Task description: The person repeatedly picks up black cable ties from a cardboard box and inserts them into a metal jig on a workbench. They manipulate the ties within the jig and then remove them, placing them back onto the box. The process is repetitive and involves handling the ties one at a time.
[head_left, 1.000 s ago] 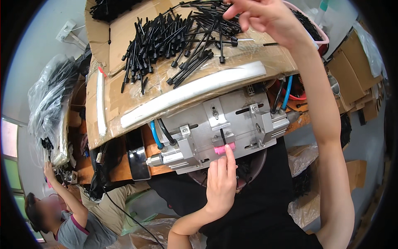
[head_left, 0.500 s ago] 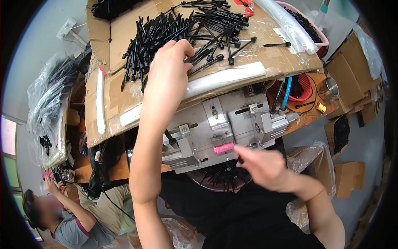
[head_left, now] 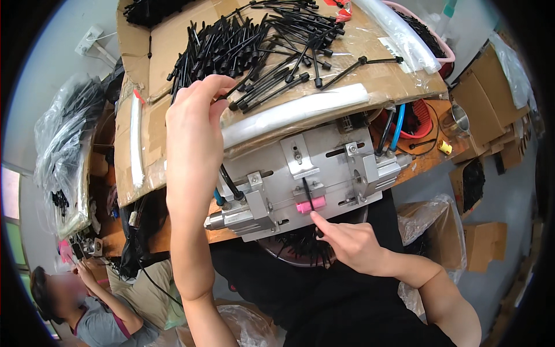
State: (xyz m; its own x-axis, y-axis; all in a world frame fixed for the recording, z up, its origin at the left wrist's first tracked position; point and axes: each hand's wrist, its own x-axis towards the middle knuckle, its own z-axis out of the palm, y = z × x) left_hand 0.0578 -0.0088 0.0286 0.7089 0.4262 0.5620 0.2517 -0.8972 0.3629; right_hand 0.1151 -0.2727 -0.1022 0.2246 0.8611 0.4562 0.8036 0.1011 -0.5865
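Note:
My left hand (head_left: 193,118) is over the near edge of a pile of thin black rods with cylindrical ends (head_left: 231,49). Its thumb and forefinger close around one black rod (head_left: 248,75); the rest of the fingers are curled. Below, on a metal fixture (head_left: 277,156), another black rod (head_left: 308,194) lies across a pink block (head_left: 317,203). The outstretched forefinger of my right hand (head_left: 352,246) touches the near end of that rod. Its other fingers are curled, and a small black piece shows at them, mostly hidden.
A cardboard sheet (head_left: 399,89) bears the pile and a white tube (head_left: 300,110). Black and blue hoses (head_left: 397,130) run by the fixture. A red basket (head_left: 425,121) and metal cup (head_left: 457,120) stand right. At lower left another person (head_left: 110,306) works.
My left hand has drawn back toward the left and nearer me, now pinching a rod. My right hand has moved left to the pink block, where a black rod now lies.

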